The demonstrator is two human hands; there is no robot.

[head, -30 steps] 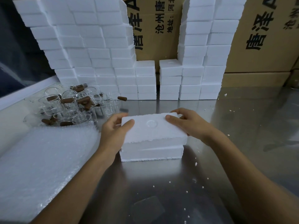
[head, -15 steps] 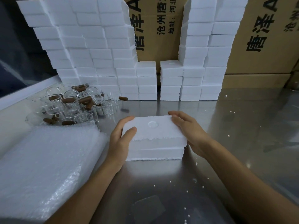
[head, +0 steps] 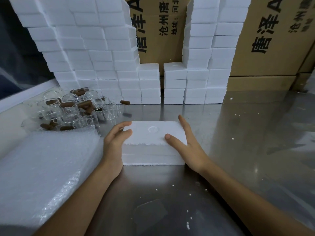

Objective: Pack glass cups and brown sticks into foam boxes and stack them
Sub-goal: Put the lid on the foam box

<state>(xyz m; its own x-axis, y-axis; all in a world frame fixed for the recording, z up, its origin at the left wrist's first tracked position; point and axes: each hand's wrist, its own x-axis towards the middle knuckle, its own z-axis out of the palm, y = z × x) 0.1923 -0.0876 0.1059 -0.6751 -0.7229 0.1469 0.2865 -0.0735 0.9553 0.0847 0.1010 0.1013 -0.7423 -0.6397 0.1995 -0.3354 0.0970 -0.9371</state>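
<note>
Far left of the grip: stack of bubble wrap sheets [head: 42, 167], and behind it a pile of glass cups [head: 71, 109] with brown sticks [head: 68, 104] mixed in, one stray stick [head: 125, 102] lying just beyond the pile. Left hand [head: 114, 143] clamps the left end of the closed foam box [head: 153, 143], fingers curled over the far top edge, thumb on the lid. Box sits flat on the steel table [head: 238, 133], between both hands. Right hand [head: 189, 147] grips the right end, fingers nearly straight along the side, thumb flat on the lid. Past the grip: stacked foam boxes [head: 95, 57] against cardboard cartons [head: 272, 40].
</note>
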